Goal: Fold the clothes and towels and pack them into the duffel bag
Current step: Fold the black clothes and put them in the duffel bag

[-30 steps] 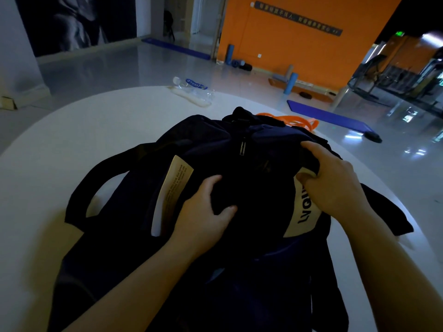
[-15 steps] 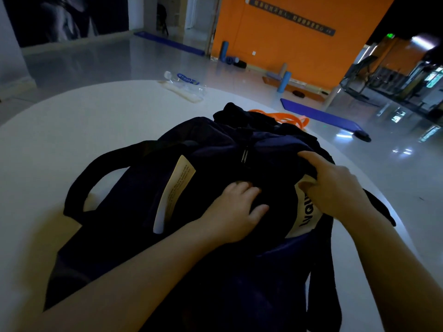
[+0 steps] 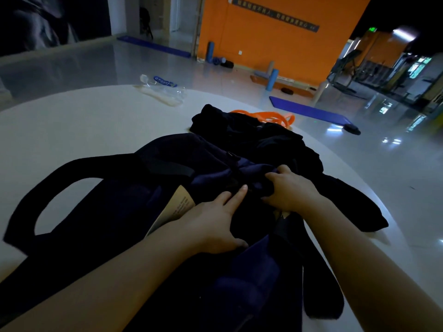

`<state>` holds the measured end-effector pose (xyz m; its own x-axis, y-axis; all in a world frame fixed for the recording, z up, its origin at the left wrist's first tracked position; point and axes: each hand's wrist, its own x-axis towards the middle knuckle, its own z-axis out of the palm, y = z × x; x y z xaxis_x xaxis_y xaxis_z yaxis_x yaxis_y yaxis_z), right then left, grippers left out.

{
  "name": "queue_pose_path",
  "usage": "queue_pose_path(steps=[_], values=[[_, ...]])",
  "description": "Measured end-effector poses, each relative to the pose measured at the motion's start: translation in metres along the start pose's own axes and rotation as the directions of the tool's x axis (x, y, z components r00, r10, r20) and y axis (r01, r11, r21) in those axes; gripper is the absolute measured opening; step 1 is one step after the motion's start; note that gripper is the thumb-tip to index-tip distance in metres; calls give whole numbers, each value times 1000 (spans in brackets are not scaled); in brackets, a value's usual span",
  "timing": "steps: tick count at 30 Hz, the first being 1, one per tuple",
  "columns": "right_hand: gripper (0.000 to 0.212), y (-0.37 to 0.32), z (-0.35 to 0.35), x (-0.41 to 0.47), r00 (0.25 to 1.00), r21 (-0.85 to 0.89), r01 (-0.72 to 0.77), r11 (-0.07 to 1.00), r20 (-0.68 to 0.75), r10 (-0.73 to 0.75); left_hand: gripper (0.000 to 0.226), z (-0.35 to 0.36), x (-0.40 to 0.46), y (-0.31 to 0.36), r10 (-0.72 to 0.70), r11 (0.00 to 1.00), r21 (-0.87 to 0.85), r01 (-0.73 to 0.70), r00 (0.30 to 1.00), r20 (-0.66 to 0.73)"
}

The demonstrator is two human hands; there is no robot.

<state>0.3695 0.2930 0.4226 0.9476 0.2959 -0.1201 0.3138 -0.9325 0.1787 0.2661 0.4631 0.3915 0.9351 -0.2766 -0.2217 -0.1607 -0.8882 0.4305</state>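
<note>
Two hands work at the top of the dark blue duffel bag.

The left hand [image 3: 215, 221] lies flat on the duffel bag [image 3: 124, 212], its fingers straight and pressing down. Just beside them, the right hand [image 3: 287, 190] is curled tight around a fold of bag cloth. The bag stretches long, from the person's body away past the fingers. Just beyond the right fingers lies a heap of black clothes [image 3: 251, 133], so the right hand is nearer to it. Farther off lies an orange band [image 3: 271, 117].

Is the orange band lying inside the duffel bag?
No, the orange band lies on the white table, beyond the duffel bag.
</note>
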Motion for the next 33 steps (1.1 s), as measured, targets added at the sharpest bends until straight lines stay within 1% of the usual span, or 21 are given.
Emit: queue_pose_path(steps=[3, 5, 8, 9, 11, 13, 15, 17, 19, 22, 24, 27, 28, 29, 31, 32, 33], values=[[66, 4, 10, 8, 999, 117, 30, 993, -40, -25, 107, -2, 5, 4, -1, 1000, 4, 1, 1000, 12], [66, 8, 16, 10, 996, 205, 64, 977, -67, -51, 111, -5, 7, 7, -11, 999, 33, 11, 1000, 11], [59, 13, 22, 13, 993, 318, 94, 943, -94, -67, 112, -10, 17, 13, -53, 994, 100, 50, 998, 25], [56, 14, 24, 14, 992, 328, 100, 939, -108, -68, 110, -13, 20, 16, -67, 989, 130, 63, 997, 30], [50, 15, 28, 14, 983, 293, 128, 948, -163, -83, 98, -18, 22, 21, -76, 979, 191, 68, 996, 36], [44, 14, 28, 13, 964, 220, 175, 960, -235, -122, 87, -17, 20, 22, -53, 972, 232, 41, 998, 44], [41, 12, 27, 14, 953, 182, 205, 962, -260, -154, 76, -10, 14, 24, -8, 969, 247, -4, 999, 48], [45, 8, 26, 19, 959, 189, 201, 961, -237, -153, 70, 1, 6, 26, 67, 965, 254, -66, 998, 4], [44, 4, 27, 24, 963, 202, 188, 961, -229, -140, 73, 10, -1, 29, 133, 953, 281, -114, 990, -50], [26, -1, 29, 28, 953, 247, 212, 946, -265, -144, 82, 16, -7, 30, 202, 921, 366, -136, 968, -147], [19, -2, 30, 29, 947, 270, 235, 934, -281, -157, 84, 17, -12, 30, 228, 909, 390, -146, 958, -173], [14, 0, 28, 29, 945, 305, 247, 920, -288, -158, 80, 14, -23, 27, 208, 940, 320, -121, 945, -254], [13, 1, 26, 29, 945, 316, 249, 916, -284, -160, 75, 11, -27, 21, 201, 951, 288, -110, 929, -310], [13, 1, 24, 28, 946, 323, 251, 912, -281, -161, 67, 7, -31, 16, 203, 960, 262, -105, 900, -386], [14, 2, 19, 26, 948, 333, 252, 909, -274, -162, 57, 0, -35, 3, 209, 969, 227, -101, 823, -527], [15, 2, 16, 25, 950, 338, 250, 907, -269, -161, 55, -2, -34, -5, 224, 966, 234, -106, 793, -567], [16, 1, 13, 24, 952, 346, 247, 905, -261, -159, 54, -5, -32, -13, 237, 962, 253, -106, 786, -571]])
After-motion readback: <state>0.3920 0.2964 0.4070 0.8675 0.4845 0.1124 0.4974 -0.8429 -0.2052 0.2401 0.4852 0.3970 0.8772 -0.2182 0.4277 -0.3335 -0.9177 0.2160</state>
